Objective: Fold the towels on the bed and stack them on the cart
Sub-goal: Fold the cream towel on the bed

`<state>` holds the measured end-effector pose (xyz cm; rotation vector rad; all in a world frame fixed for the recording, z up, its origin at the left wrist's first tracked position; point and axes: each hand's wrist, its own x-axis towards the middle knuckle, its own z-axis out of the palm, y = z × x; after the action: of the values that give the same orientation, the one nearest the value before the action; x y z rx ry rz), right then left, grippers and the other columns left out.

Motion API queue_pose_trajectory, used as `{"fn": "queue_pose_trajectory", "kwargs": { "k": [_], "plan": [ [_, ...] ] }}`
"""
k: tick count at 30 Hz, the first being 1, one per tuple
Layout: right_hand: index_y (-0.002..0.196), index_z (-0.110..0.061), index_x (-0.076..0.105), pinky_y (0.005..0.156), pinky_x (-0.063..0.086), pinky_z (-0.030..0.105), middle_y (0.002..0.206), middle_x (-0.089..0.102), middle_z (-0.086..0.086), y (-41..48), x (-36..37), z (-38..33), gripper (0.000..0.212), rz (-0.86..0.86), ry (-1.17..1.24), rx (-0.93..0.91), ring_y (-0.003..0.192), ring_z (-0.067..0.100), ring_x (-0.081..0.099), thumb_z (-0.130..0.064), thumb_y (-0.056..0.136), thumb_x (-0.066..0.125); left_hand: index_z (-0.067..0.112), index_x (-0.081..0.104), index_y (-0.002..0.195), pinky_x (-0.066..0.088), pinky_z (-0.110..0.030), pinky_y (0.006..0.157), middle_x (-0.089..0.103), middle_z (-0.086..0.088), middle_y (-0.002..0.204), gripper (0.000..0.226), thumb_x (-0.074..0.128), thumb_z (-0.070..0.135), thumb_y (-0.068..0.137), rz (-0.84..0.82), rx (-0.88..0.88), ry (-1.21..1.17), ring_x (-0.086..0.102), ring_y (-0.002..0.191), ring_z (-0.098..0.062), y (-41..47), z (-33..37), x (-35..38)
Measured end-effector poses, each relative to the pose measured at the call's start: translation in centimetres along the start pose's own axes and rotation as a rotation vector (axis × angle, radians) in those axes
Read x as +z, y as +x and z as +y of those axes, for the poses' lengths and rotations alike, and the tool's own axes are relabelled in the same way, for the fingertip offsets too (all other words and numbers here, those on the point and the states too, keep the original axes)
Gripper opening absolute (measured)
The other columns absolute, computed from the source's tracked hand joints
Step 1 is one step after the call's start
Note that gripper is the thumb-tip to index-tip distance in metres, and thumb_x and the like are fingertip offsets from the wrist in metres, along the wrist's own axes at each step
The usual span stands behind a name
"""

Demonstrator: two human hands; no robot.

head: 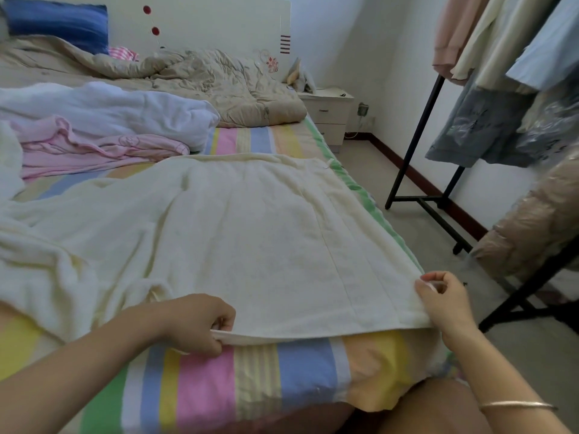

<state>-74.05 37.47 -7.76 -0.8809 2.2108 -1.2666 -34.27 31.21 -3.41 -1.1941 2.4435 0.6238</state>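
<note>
Evidently the cream towel [250,239] is pinched at its near edge by left hand [195,324] and right hand [445,302] fingers, stretched flat for folding.

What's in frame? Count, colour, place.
cream towel: 1, cream, spread on the near bed
pink towel: 1, pink, crumpled, left
white towel: 1, white, heaped behind the pink one
sheet: 1, pastel stripes, covers the bed
quilt: 1, beige, bunched by the headboard
pillow: 1, blue, top left
nightstand: 1, white, right of bed
rack: at least 1, black, right
clothes: several, mixed colours, hanging on rack
left hand: pinches cream towel's near edge
right hand: pinches its near right corner
</note>
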Motion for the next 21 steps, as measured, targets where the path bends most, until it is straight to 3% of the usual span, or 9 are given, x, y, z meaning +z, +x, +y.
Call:
{"fn": "queue_pose_trajectory", "kwargs": {
  "k": [5, 10, 13, 15, 16, 18, 21],
  "plan": [
    [0.087, -0.025, 0.056, 0.073, 0.049, 0.042, 0.089, 0.06, 0.006, -1.4, -0.6, 2.0, 0.009, 0.024, -0.091, -0.008, 0.078, 0.026, 0.057, -0.029, 0.088, 0.064, 0.028, 0.048, 0.073, 0.034, -0.023, 0.06, 0.049, 0.01, 0.071, 0.016, 0.064, 0.028, 0.073, -0.065, -0.029, -0.002, 0.045, 0.065, -0.005, -0.7, 1.2, 0.6],
    [0.087, -0.024, 0.056, 0.074, 0.05, 0.043, 0.087, 0.06, 0.004, -2.3, -1.2, 2.5, 0.009, 0.009, -0.133, -0.022, 0.077, 0.026, 0.057, -0.029, 0.089, 0.063, 0.028, 0.048, 0.077, 0.034, -0.02, 0.058, 0.048, 0.012, 0.073, 0.016, 0.064, 0.027, 0.074, -0.118, -0.053, -0.079, 0.043, 0.064, -0.007, -2.5, 1.9, 2.2],
    [0.086, -0.025, 0.056, 0.079, 0.051, 0.046, 0.094, 0.062, 0.004, -2.8, -1.1, 2.5, 0.008, -0.023, -0.266, -0.005, 0.081, 0.027, 0.057, -0.03, 0.089, 0.061, 0.023, 0.057, 0.087, 0.049, -0.02, 0.063, 0.062, 0.009, 0.079, 0.027, 0.077, 0.036, 0.075, -0.242, -0.106, -0.274, 0.058, 0.066, -0.006, -3.4, 2.1, 1.7],
    [0.093, -0.025, 0.058, 0.084, 0.049, 0.044, 0.111, 0.056, 0.005, -3.1, -1.2, 2.3, 0.005, 0.055, -0.509, -0.064, 0.098, 0.027, 0.053, -0.026, 0.089, 0.059, 0.015, 0.062, 0.096, 0.058, -0.025, 0.072, 0.069, 0.001, 0.086, 0.036, 0.077, 0.042, 0.079, -0.299, -0.174, -0.415, 0.068, 0.075, -0.011, -3.7, 2.6, 1.0],
    [0.101, -0.025, 0.058, 0.089, 0.046, 0.043, 0.12, 0.051, 0.006, -3.2, -1.0, 2.0, 0.014, 0.108, -0.621, -0.127, 0.109, 0.028, 0.047, -0.022, 0.088, 0.058, 0.015, 0.063, 0.097, 0.058, -0.025, 0.072, 0.07, 0.0, 0.089, 0.032, 0.072, 0.043, 0.084, -0.253, -0.19, -0.37, 0.068, 0.078, -0.012, -3.6, 3.1, 0.6],
    [0.117, -0.022, 0.058, 0.099, 0.04, 0.044, 0.135, 0.044, 0.008, -3.9, 0.4, 0.5, 0.031, 0.156, -0.68, -0.302, 0.125, 0.029, 0.034, -0.016, 0.087, 0.056, 0.018, 0.063, 0.099, 0.053, -0.022, 0.071, 0.067, 0.003, 0.096, 0.023, 0.056, 0.04, 0.095, 0.034, -0.205, -0.144, 0.064, 0.082, -0.012, -2.4, 3.7, -0.2],
    [0.144, -0.026, 0.039, 0.117, 0.016, 0.042, 0.158, 0.02, 0.006, -5.9, 4.8, -2.6, 0.048, -0.071, -0.764, -0.551, 0.146, 0.026, 0.012, -0.035, 0.096, 0.038, 0.02, 0.059, 0.117, 0.044, -0.026, 0.087, 0.06, 0.001, 0.121, 0.025, 0.045, 0.029, 0.098, 0.472, -0.177, -0.087, 0.057, 0.106, -0.016, 0.6, 4.8, -1.0]
  ]
}}
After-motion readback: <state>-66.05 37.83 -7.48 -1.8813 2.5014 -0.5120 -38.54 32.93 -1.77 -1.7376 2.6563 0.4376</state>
